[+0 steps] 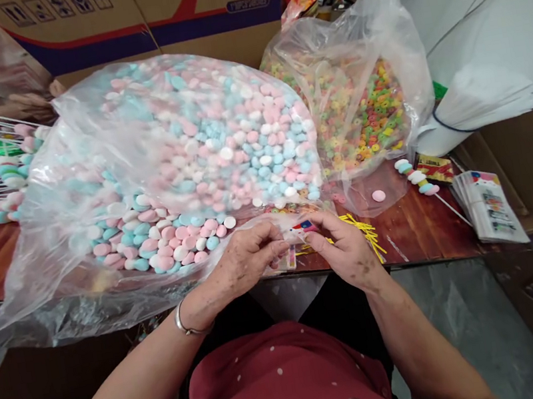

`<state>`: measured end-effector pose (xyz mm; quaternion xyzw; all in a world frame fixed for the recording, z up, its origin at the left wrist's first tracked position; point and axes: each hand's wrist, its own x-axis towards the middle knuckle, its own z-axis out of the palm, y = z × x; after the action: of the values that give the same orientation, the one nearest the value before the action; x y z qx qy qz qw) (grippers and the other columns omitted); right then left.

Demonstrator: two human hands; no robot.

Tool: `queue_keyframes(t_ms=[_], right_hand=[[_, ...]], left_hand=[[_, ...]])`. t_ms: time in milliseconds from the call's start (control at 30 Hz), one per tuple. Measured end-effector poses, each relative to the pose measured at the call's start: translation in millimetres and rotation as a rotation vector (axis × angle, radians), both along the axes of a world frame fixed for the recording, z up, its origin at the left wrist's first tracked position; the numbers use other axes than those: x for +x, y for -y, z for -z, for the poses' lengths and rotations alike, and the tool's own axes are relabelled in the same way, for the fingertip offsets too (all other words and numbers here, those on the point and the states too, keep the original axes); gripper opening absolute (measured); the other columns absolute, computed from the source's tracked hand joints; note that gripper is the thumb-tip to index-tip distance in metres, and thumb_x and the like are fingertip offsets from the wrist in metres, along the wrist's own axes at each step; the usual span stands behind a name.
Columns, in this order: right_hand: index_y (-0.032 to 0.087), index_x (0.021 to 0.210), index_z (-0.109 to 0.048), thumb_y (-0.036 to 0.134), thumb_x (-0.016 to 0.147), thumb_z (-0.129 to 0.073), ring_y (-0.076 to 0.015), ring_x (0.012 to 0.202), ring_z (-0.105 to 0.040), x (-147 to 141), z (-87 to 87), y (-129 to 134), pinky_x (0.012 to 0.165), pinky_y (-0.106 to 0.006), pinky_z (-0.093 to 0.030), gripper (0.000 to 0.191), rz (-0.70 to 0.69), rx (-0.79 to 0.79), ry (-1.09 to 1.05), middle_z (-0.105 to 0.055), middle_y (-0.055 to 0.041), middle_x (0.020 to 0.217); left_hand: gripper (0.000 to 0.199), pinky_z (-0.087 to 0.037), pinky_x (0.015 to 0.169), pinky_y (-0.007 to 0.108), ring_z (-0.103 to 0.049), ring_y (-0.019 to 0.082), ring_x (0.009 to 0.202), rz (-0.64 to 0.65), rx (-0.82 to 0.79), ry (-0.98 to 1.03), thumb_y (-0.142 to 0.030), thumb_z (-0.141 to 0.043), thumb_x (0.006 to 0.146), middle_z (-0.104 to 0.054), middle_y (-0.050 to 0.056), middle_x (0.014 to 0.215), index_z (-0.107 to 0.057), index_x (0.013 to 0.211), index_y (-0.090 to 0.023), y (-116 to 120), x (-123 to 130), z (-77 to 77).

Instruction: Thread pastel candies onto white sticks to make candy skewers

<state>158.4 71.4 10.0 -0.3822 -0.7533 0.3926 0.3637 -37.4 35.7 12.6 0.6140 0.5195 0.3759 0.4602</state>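
Between my two hands, just over the table's front edge, is a small, thin plastic bag (304, 226) with a red and blue print showing on it. My left hand (254, 252) pinches its left side between thumb and fingers. My right hand (347, 247) grips the printed end the same way; my fingers cover much of it. Yellow twist ties (365, 231) lie loose beside my right hand. Left of my left hand, pink, blue and white candies (171, 238) spill from the mouth of a large clear bag (84, 134).
A second clear bag (362, 103) holds small coloured rings. At right are a candy skewer (416, 176), a stack of printed packets (493, 207) and a container of white sticks (447, 124). More skewers (4, 177) lie left. Cardboard boxes (212, 19) stand behind. Other people's hands (32, 105) are across the table.
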Motion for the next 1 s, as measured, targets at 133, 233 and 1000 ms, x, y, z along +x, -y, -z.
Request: queue_keyframes(t_ms=[133, 233, 1000], right_hand=[[0.020, 0.086, -0.065, 0.028, 0.093, -0.051, -0.0159, 0.076, -0.060, 2.9, 3.4, -1.8, 0.072, -0.027, -0.046, 0.017, 0.023, 0.129, 0.030, -0.065, -0.0022, 0.079], [0.019, 0.079, -0.061, 0.031, 0.095, -0.048, -0.0148, 0.071, -0.056, 3.6, 7.1, -1.3, 0.068, -0.027, -0.043, 0.024, 0.041, 0.200, 0.071, -0.061, -0.0018, 0.073], [0.019, 0.076, -0.062, 0.029, 0.095, -0.051, -0.0128, 0.067, -0.055, 9.5, 7.3, 21.7, 0.068, -0.026, -0.044, 0.025, 0.065, 0.323, 0.025, -0.059, -0.0001, 0.068]], left_hand=[[0.024, -0.037, 0.048, 0.019, -0.049, 0.009, 0.052, 0.044, -0.016, -0.049, -0.032, -0.057, 0.088, -0.056, -0.003, 0.059, -0.060, 0.070, -0.016, 1.1, -1.8, -0.3], [0.031, -0.036, 0.048, 0.019, -0.047, 0.009, 0.052, 0.084, 0.001, -0.057, -0.032, -0.053, 0.091, -0.053, -0.003, 0.057, -0.059, 0.065, -0.016, 2.3, -0.8, 1.4], [0.016, -0.050, 0.053, 0.021, -0.063, 0.014, 0.056, -0.040, 0.123, -0.047, -0.033, -0.061, 0.083, -0.071, 0.000, 0.064, -0.065, 0.077, -0.020, 19.8, 17.0, 27.5]])
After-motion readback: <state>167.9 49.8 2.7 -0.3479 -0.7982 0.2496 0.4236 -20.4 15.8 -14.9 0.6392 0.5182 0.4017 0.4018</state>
